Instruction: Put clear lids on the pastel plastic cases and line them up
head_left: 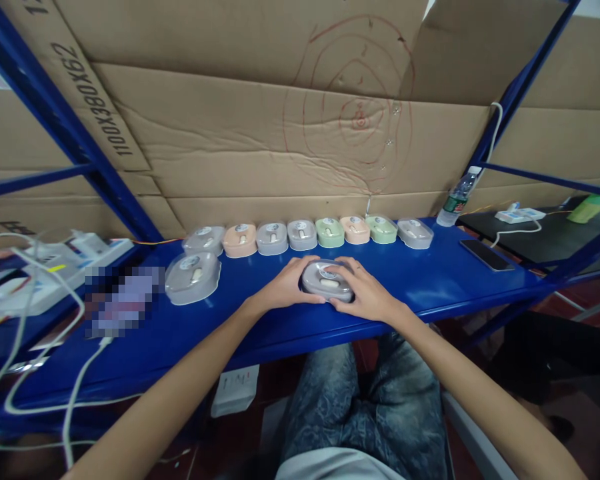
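Both my hands grip one small grey lidded box [327,280] with a clear top, resting on the blue shelf [430,280]. My left hand [283,288] wraps its left side; my right hand [366,293] wraps its right and front. Behind it, a row of several similar boxes [305,235] in grey, peach and green lines the cardboard wall. Another grey box [193,277] sits apart to the left.
A water bottle [459,197] stands at the right by the blue post. A dark phone [487,255] lies on the shelf's right end. White power strips and cables [55,267] crowd the left. A blurred patch [123,300] lies beside them.
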Demonstrator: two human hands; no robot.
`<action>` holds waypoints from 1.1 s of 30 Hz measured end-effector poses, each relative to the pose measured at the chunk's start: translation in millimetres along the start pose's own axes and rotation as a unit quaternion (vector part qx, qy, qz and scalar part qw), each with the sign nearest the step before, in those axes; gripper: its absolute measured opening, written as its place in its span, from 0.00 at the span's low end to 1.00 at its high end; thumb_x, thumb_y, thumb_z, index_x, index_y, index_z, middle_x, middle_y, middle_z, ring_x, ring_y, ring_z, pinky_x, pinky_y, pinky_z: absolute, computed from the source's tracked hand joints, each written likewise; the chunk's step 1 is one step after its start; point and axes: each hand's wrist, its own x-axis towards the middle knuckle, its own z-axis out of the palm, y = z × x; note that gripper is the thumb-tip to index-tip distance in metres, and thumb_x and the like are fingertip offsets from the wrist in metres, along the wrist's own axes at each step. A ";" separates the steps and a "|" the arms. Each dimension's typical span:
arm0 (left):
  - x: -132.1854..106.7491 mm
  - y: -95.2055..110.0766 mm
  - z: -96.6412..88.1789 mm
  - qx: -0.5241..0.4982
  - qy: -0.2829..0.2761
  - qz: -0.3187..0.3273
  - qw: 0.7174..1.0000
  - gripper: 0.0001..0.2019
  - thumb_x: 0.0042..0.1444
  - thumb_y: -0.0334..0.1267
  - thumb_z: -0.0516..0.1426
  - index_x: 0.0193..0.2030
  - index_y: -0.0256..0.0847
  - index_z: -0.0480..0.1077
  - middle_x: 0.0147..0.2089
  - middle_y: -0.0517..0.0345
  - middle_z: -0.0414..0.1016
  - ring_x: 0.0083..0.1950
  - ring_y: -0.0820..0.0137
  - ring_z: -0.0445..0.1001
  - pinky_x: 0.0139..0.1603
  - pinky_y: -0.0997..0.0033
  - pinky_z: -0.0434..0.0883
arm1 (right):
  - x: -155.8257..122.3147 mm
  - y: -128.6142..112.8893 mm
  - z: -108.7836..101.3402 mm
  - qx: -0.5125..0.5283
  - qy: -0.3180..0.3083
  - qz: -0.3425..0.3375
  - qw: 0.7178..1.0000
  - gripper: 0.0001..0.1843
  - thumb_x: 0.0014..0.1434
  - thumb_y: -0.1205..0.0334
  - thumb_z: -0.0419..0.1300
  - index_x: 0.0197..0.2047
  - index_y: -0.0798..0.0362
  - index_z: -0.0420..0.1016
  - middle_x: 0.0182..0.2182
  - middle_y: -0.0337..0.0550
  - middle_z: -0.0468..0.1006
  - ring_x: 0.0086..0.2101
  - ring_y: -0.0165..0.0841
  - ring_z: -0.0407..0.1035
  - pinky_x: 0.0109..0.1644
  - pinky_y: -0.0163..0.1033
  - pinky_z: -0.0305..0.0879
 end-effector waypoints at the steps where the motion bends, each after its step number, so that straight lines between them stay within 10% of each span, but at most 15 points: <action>1: 0.1 -0.4 0.3 0.001 0.001 0.000 1.000 0.49 0.47 0.58 0.74 0.72 0.48 0.61 0.70 0.46 0.68 0.68 0.47 0.67 0.70 0.45 0.64 | -0.1 -0.3 -0.2 -0.003 0.000 0.000 1.000 0.35 0.62 0.54 0.68 0.69 0.45 0.64 0.66 0.55 0.62 0.65 0.52 0.63 0.69 0.60 0.65; 33: 0.1 -5.1 3.2 0.007 0.003 0.009 1.000 0.52 0.47 0.60 0.73 0.75 0.49 0.58 0.72 0.44 0.65 0.70 0.44 0.65 0.71 0.42 0.63 | -0.6 0.2 0.1 0.006 0.004 0.026 1.000 0.35 0.60 0.51 0.69 0.66 0.45 0.63 0.63 0.54 0.66 0.58 0.52 0.68 0.63 0.60 0.68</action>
